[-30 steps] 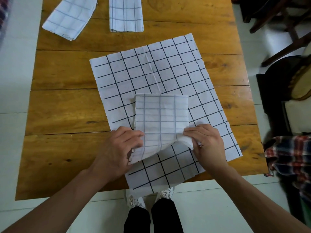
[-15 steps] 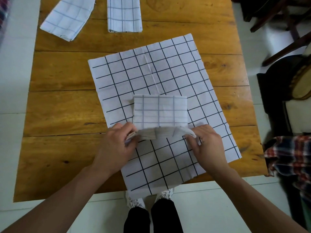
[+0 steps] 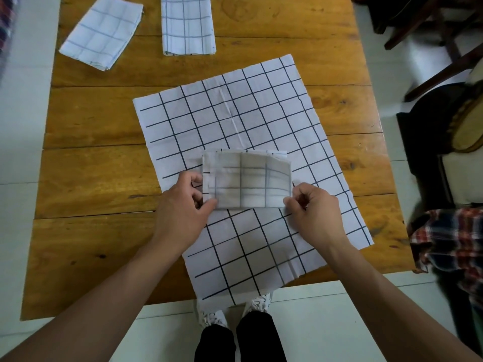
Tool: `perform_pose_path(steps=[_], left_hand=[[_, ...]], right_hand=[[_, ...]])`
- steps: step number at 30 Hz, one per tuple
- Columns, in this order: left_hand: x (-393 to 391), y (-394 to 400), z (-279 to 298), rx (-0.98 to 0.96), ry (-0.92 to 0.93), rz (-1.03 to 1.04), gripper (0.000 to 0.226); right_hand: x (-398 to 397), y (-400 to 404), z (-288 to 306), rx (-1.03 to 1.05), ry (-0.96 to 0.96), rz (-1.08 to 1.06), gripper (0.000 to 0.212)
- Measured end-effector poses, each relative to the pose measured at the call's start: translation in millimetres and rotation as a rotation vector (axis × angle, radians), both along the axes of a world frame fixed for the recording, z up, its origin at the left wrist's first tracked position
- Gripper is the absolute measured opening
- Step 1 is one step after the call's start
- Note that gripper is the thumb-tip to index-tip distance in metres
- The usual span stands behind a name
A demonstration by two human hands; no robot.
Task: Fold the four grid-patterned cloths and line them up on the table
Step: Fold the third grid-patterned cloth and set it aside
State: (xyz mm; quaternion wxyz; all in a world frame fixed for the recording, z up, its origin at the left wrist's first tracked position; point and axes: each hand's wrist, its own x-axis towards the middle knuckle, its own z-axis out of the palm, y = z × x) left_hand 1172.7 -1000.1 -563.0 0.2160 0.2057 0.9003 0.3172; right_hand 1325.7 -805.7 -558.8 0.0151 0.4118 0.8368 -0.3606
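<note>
1. The floor is pale and smooth, showing on every side of the desk; the person's light shoes and dark trouser legs stand on it at the near edge.
2. The desk is of honey-coloured wooden planks running across, with dark seams and a few knots.
3. To the right stand dark wooden chairs, and nearer, a red, white and dark plaid fabric hangs over something dark.
4. An open grid cloth, white with dark lines, lies flat and slightly turned on the desk, its near corner hanging over the edge.
5. Two folded cloths lie at the far side: the left folded cloth askew, the middle folded cloth squarer to the desk, apart from each other.
6. A small folded cloth sits above the open one, blurred.
7. The left hand has its grip pinched on the small cloth's near left corner; the right hand pinches its near right corner.
</note>
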Motion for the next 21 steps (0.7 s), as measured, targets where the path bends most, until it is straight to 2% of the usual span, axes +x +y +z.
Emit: perform_pose_path(steps=[5,21], left_hand=[[-0.8,4.0,-1.0,-0.042,0.035,0.018,0.032],[-3.0,14.7,1.5,-0.175,0.147,-0.049,0.030]], right_hand=[[-7.0,8.1,1.7,-0.054,-0.026,-0.044,0.017],[-17.0,15.2,0.2,-0.053,-0.076,-0.072,0.012]])
